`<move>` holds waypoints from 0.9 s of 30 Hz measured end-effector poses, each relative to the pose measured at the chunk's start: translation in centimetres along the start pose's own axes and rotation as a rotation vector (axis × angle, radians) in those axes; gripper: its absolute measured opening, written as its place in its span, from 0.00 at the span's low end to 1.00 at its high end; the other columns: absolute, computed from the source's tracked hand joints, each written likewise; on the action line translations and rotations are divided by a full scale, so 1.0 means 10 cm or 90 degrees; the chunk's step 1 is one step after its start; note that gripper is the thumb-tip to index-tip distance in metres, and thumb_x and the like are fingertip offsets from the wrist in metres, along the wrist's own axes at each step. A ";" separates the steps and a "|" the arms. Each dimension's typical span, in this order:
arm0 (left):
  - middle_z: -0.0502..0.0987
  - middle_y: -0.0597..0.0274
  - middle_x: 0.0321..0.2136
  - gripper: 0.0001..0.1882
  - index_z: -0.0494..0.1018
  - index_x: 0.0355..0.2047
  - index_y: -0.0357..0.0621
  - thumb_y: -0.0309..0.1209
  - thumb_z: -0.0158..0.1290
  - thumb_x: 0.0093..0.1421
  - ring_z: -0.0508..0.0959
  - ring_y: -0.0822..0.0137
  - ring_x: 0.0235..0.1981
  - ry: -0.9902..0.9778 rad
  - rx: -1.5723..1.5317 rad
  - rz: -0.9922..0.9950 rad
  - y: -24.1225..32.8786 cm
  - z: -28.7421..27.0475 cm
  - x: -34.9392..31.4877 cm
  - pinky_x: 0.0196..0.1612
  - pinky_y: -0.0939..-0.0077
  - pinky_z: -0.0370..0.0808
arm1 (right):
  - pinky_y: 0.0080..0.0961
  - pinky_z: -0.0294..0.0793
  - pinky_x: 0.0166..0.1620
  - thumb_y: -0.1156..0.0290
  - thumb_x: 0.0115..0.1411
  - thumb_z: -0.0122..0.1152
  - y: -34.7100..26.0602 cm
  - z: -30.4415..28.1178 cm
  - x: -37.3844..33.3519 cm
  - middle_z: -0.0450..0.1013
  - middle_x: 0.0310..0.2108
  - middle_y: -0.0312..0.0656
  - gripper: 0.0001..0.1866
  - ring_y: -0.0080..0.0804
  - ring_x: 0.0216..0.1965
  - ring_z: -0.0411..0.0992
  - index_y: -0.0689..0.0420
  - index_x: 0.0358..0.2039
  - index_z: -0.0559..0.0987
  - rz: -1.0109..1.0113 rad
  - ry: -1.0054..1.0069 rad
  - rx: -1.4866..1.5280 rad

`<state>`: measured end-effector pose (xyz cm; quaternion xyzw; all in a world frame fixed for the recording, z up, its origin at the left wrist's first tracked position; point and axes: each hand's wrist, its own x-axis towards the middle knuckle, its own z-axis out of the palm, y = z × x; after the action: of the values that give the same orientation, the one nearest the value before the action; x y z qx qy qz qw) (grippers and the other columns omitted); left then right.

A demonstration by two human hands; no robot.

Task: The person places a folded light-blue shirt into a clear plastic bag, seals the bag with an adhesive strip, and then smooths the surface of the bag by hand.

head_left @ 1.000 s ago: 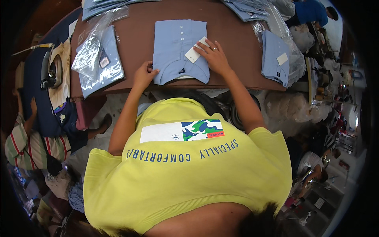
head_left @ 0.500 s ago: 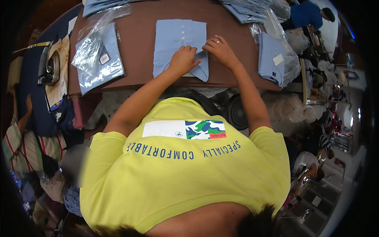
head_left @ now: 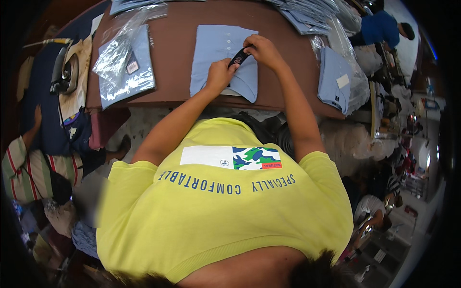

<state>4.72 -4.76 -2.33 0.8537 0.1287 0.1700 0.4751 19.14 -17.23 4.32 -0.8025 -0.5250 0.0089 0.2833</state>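
A folded light-blue buttoned shirt [head_left: 202,56] lies on the brown table in front of me. Over its middle, a narrow black tag [head_left: 239,58] with a small pale design is stretched between my hands. My left hand [head_left: 221,74] is closed on the tag's lower end, close above the cloth. Its upper end is pinched by my right hand [head_left: 262,48], near the shirt's right edge. Whether the tag is joined to the shirt cannot be made out.
At the left lies a bagged blue shirt [head_left: 126,79] with a label. Another folded shirt [head_left: 332,79] rests near clear plastic [head_left: 356,89] on the right. Shirts are stacked [head_left: 307,17] at the back right. An iron [head_left: 72,74] stands far left; a person in a striped shirt [head_left: 41,170] is nearby.
The black tag now shows broadly between my hands, where only a thin dark edge showed before. My right hand has risen slightly from the shirt's right side; my left stays close to the shirt.
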 end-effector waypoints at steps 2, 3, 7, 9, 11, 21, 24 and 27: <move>0.75 0.49 0.19 0.14 0.75 0.29 0.37 0.38 0.57 0.58 0.75 0.55 0.20 -0.032 -0.019 -0.043 -0.04 -0.01 0.01 0.28 0.64 0.71 | 0.34 0.71 0.39 0.75 0.52 0.62 -0.03 0.04 0.10 0.72 0.32 0.41 0.06 0.41 0.36 0.72 0.55 0.33 0.78 -0.019 -0.002 0.033; 0.76 0.49 0.24 0.15 0.74 0.32 0.37 0.39 0.58 0.58 0.76 0.55 0.25 0.009 0.009 -0.014 -0.03 -0.05 0.00 0.32 0.64 0.71 | 0.34 0.71 0.39 0.76 0.53 0.61 -0.06 0.05 0.15 0.71 0.32 0.42 0.06 0.41 0.36 0.72 0.55 0.33 0.79 -0.018 -0.012 0.069; 0.73 0.53 0.40 0.24 0.72 0.45 0.39 0.40 0.61 0.52 0.72 0.51 0.43 0.098 0.154 0.116 0.11 -0.31 -0.22 0.45 0.60 0.69 | 0.33 0.70 0.39 0.80 0.55 0.57 -0.08 0.08 0.33 0.67 0.32 0.42 0.07 0.40 0.36 0.71 0.55 0.33 0.79 -0.001 -0.091 0.081; 0.72 0.53 0.42 0.24 0.72 0.45 0.42 0.39 0.63 0.51 0.71 0.51 0.45 0.031 0.142 0.118 0.04 -0.43 -0.30 0.47 0.60 0.69 | 0.34 0.70 0.41 0.80 0.54 0.53 -0.08 0.11 0.43 0.71 0.33 0.44 0.08 0.42 0.37 0.72 0.56 0.31 0.80 0.053 -0.194 0.037; 0.73 0.55 0.41 0.23 0.73 0.45 0.43 0.36 0.63 0.50 0.71 0.51 0.45 -0.124 0.142 0.153 -0.14 -0.40 -0.37 0.47 0.59 0.69 | 0.35 0.71 0.41 0.80 0.52 0.52 0.00 0.17 0.54 0.73 0.34 0.46 0.09 0.44 0.37 0.72 0.57 0.30 0.80 0.090 -0.283 -0.026; 0.59 0.37 0.56 0.36 0.59 0.57 0.31 0.32 0.61 0.52 0.59 0.44 0.57 0.620 0.358 -0.016 -0.80 -1.87 -0.20 0.60 0.54 0.56 | 0.38 0.68 0.52 0.75 0.50 0.62 -0.14 0.31 0.47 0.68 0.49 0.41 0.20 0.46 0.51 0.67 0.47 0.46 0.78 0.114 -0.083 -0.230; 0.72 0.46 0.46 0.37 0.57 0.59 0.34 0.29 0.61 0.52 0.71 0.53 0.48 0.731 0.281 -0.201 -1.26 -2.47 -0.30 0.53 0.62 0.65 | 0.37 0.69 0.51 0.73 0.54 0.62 -0.36 0.48 0.61 0.70 0.46 0.43 0.17 0.45 0.47 0.70 0.51 0.46 0.77 0.034 0.007 -0.048; 0.79 0.55 0.36 0.34 0.61 0.58 0.37 0.26 0.61 0.51 0.78 0.62 0.35 0.598 0.008 -0.186 -1.40 -2.53 -0.37 0.43 0.71 0.72 | 0.31 0.74 0.43 0.69 0.58 0.61 -0.63 0.76 0.82 0.71 0.43 0.41 0.14 0.38 0.40 0.73 0.54 0.45 0.78 0.061 -0.031 0.249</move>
<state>-9.91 20.46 -2.52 0.6603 0.4487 0.4675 0.3796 15.15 -5.06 3.19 -0.7560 -0.4812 0.1437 0.4199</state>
